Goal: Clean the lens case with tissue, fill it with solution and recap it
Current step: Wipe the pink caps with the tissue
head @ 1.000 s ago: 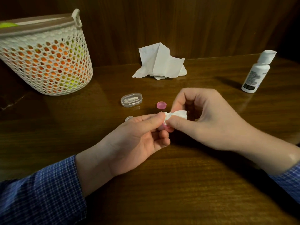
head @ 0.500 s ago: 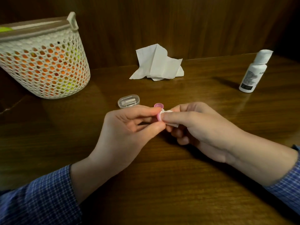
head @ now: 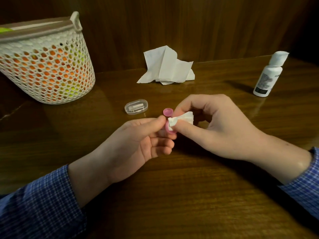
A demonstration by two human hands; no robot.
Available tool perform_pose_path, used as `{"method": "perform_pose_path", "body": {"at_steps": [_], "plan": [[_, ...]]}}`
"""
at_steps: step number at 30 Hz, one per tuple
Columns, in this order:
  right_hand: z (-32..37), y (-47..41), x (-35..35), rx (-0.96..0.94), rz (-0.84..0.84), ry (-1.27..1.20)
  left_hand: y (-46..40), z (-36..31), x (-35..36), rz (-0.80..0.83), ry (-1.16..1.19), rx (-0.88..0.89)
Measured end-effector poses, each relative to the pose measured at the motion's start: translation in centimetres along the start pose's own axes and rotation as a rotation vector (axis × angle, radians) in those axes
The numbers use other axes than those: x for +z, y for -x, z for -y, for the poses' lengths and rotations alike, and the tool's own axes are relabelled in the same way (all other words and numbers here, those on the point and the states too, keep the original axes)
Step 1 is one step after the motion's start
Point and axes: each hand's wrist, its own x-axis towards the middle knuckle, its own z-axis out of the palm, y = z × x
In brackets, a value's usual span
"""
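Head view. The case [head: 170, 130], pink, was held above the table [head: 189, 195] at mid-frame, between your two hands. Your left hand [head: 138, 144] pinched it from the left, thumb on top and curled fingers [head: 165, 149] beneath, so that its open well faced right. Your right hand [head: 215, 126] gripped a small wad [head: 181, 119] of white tissue between thumb and forefinger and pressed the wad's tip into that well; the other right fingers were curled loosely behind the wad. How far the wad reached inside could not be told. Just behind the case, a pink cap [head: 168, 112] lay on the table, touching neither hand as far as the view showed. To its left lay a clear oval box [head: 136, 106] with a pale insert, near the cap but apart from it. Farther back, by the wooden wall, a crumpled white tissue [head: 166, 66] rested on the table. At far right stood a white bottle [head: 268, 75], capped, appearing tilted in the wide-angle view, well apart from your hands. At far left stood a white mesh basket [head: 51, 66] with orange and yellow-green contents showing through its holes. Both your forearms wore blue checked sleeves [head: 38, 204].
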Motion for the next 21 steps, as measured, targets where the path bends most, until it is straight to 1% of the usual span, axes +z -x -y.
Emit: {"method": "perform_pose_path", "body": {"at_steps": [2,4,8,11,13,17,19,21], "plan": [[-0.1,0.0,-0.2,-0.046,0.024,-0.017,0.4,0.0,-0.4,0.119,0.031,-0.040],[0.0,-0.1,-0.3,-0.051,0.033,-0.051,0.4,0.0,-0.8,0.184,0.066,-0.061],[-0.1,0.0,0.2,0.033,0.003,-0.121,0.0,0.1,-1.3,0.219,0.093,-0.041],[0.0,0.0,0.6,0.133,0.002,-0.248,0.1,0.2,-1.5,0.226,0.123,0.004],[0.2,0.0,0.8,0.224,0.008,-0.346,0.1,0.4,-1.4,0.209,0.103,0.070],[0.6,-0.1,1.4,0.462,-0.014,-0.509,0.3,0.4,-0.9,0.099,0.053,0.194],[0.7,-0.2,1.6,0.527,-0.037,-0.528,0.3,0.5,-0.6,0.027,0.041,0.234],[0.8,-0.2,1.7,0.535,-0.040,-0.481,0.2,0.6,-0.5,-0.016,0.031,0.249]]}}
